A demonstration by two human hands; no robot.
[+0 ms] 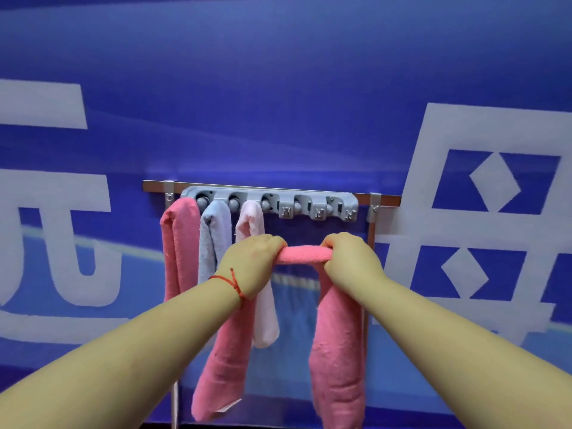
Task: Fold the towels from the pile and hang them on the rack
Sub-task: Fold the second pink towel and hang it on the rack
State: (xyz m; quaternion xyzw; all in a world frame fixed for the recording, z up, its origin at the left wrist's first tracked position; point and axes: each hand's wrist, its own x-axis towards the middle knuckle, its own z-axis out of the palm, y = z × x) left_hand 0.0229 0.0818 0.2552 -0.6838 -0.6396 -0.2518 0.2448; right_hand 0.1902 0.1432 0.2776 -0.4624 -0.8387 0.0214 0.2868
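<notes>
A grey rack [312, 202] with several clips is fixed to a metal frame on the wall. Three folded towels hang from its left clips: a pink towel [181, 243], a light blue towel [214, 239] and a pale pink towel [263, 317]. My left hand [252, 261] and my right hand [351, 261] both grip a coral pink towel [305, 253], bunched into a roll between them just below the free right clips. Its two ends hang down, one under each hand.
A blue wall banner [278, 88] with large white characters fills the background. The metal frame's horizontal bar [387, 199] and right post [370, 233] stand behind the rack. The towel pile is out of view.
</notes>
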